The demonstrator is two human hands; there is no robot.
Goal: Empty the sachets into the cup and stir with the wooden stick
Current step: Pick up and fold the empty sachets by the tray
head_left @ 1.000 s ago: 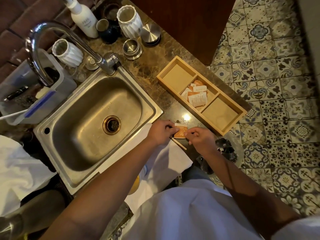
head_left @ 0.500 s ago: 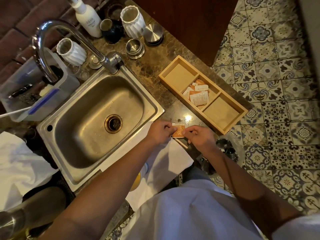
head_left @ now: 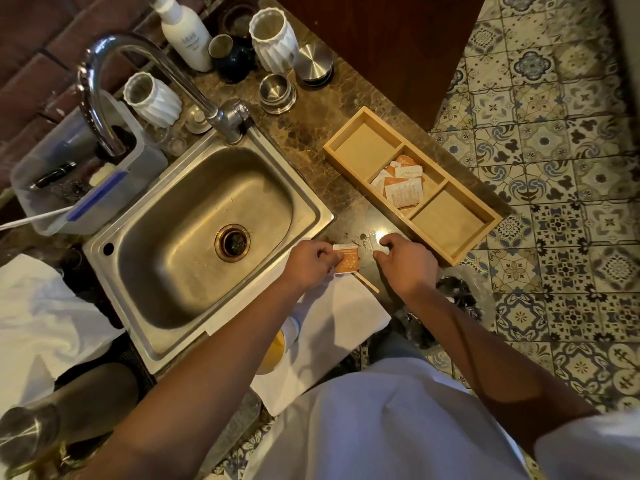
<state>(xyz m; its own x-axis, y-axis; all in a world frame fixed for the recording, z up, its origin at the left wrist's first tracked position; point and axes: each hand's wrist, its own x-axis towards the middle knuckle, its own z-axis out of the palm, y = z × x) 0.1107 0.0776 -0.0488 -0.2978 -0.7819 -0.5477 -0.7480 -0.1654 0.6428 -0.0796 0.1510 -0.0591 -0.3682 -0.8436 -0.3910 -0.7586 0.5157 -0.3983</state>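
Head view. Your left hand [head_left: 313,263] pinches an orange-and-white sachet [head_left: 346,263] between curled fingers [head_left: 327,252] and thumb, just above the front edge of the dark marble desk [head_left: 308,140], right of the steel sink [head_left: 204,233]. Your right hand [head_left: 407,263] sits apart from the sachet, fingers curled with the tips drawn toward the thumb; whether they grip a torn scrap, you cannot tell from this view. The wooden stick [head_left: 366,283] lies flat just below the sachet, between your two hands, partly on a white cloth [head_left: 341,313] draped over the desk edge.

A wooden three-compartment tray [head_left: 349,128] sits on the desk just beyond your right hand. Its middle compartment holds a loose pile of further sachets [head_left: 401,185]; the two end compartments show bare wood.

Behind the sink, a curved chrome tap [head_left: 114,84] rises over the basin. Two white ribbed cups [head_left: 273,41] stand upright, one beside a white pump bottle [head_left: 185,36] and one left of the tap base. A small steel cup [head_left: 275,90] and a round metal lid [head_left: 313,64] stand near the right-hand ribbed cup. A clear plastic tub [head_left: 79,174] sits left of the sink.
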